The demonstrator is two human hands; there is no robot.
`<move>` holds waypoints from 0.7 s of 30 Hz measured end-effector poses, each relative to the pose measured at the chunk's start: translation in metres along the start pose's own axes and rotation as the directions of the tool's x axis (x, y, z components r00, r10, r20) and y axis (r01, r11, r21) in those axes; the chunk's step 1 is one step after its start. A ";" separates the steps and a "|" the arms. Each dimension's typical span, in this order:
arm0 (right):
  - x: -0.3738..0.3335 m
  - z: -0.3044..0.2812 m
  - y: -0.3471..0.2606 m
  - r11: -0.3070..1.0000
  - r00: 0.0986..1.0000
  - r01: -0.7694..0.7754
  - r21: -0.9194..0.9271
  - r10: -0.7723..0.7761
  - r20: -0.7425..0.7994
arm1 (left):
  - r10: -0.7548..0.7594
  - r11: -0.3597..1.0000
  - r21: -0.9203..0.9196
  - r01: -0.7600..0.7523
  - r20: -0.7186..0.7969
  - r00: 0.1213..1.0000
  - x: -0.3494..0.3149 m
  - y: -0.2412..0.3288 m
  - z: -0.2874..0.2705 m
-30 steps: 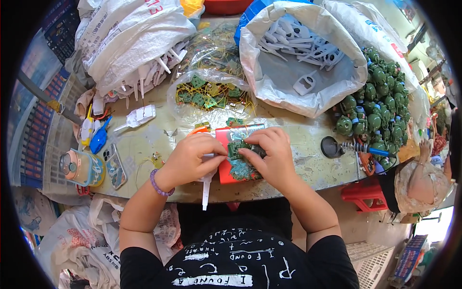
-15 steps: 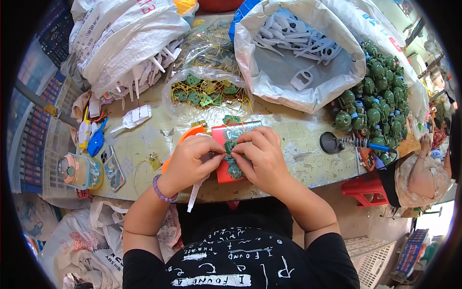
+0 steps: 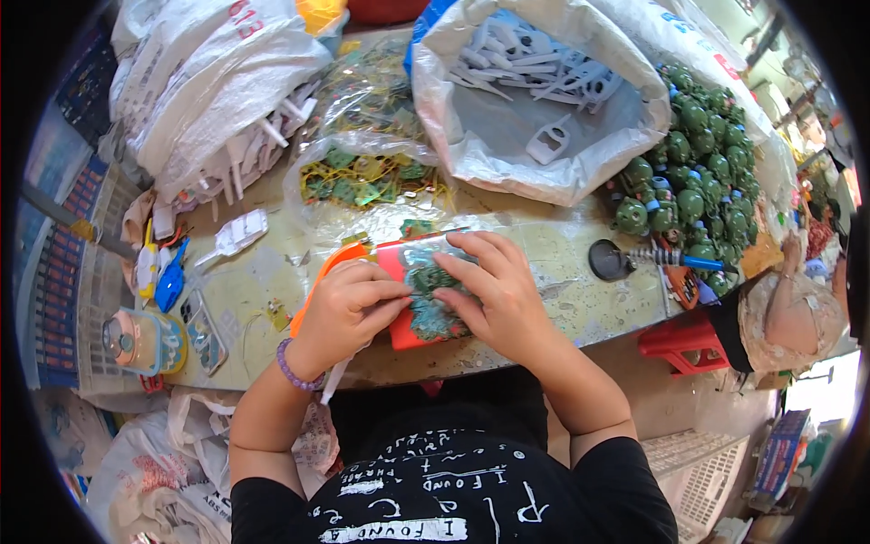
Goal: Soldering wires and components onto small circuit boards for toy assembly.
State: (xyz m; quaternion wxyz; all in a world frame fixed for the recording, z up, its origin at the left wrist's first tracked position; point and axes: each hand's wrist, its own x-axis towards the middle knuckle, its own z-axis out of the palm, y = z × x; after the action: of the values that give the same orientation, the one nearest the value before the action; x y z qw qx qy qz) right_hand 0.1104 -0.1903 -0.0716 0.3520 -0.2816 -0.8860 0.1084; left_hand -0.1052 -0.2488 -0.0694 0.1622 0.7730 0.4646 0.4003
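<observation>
A small red tray (image 3: 405, 334) with green toy pieces (image 3: 433, 313) in it lies at the near edge of the worn table (image 3: 580, 299). My left hand (image 3: 344, 313) pinches at the green pieces on the tray's left side, and a white plastic stick (image 3: 333, 381) pokes out below this hand. My right hand (image 3: 494, 290) lies over the tray's right side with its fingers on the same green pieces. An orange strip (image 3: 317, 286) curves along the tray's left. A purple bead bracelet (image 3: 288, 364) is on my left wrist.
A white sack (image 3: 544, 136) of white plastic frames stands behind the tray. A heap of green round toys (image 3: 698, 195) fills the right. A clear bag (image 3: 362, 181) of green and yellow parts lies at centre left. Another person's arm (image 3: 779, 308) shows far right. A red stool (image 3: 684, 340) stands below the table.
Both hands stayed over the red tray, working the green pieces; my right hand's fingers shifted slightly to the right over them. The view moved in a little.
</observation>
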 end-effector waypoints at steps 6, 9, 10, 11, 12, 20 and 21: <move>-0.066 -0.021 0.044 0.772 0.539 -0.313 0.553 0.623 -0.566 | -0.049 0.998 0.032 0.049 0.010 0.999 -0.006 0.004 -0.001; -0.102 -0.052 0.072 0.666 0.206 -0.352 0.657 0.740 -0.640 | 0.065 0.992 0.109 -0.061 -0.036 0.997 -0.002 0.002 0.001; -0.110 -0.062 0.082 0.725 0.184 -0.360 0.587 0.672 -0.717 | 0.119 0.984 0.133 -0.119 0.007 0.993 0.000 0.002 0.002; -0.114 -0.072 0.092 0.775 0.164 -0.369 0.513 0.597 -0.785 | 0.170 0.972 0.155 -0.176 0.051 0.984 0.002 0.002 0.002; -0.120 -0.083 0.104 0.774 0.161 -0.370 0.514 0.598 -0.785 | 0.171 0.971 0.154 -0.184 0.092 0.981 0.001 0.000 0.002; -0.128 -0.143 0.170 0.511 0.235 -0.448 0.734 0.859 -0.455 | 0.124 0.979 0.149 -0.137 0.092 0.988 -0.001 -0.001 0.003; -0.116 -0.144 0.159 0.526 0.256 -0.504 0.684 0.848 -0.463 | 0.113 0.982 0.145 -0.123 0.075 0.991 -0.003 -0.002 0.002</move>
State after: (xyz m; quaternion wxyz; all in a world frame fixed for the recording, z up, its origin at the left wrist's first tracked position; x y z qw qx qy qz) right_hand 0.3450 -0.1283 -0.0940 0.6518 -0.5805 -0.3840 0.3011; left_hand -0.1055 -0.2504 -0.0731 0.0952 0.8221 0.4410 0.3474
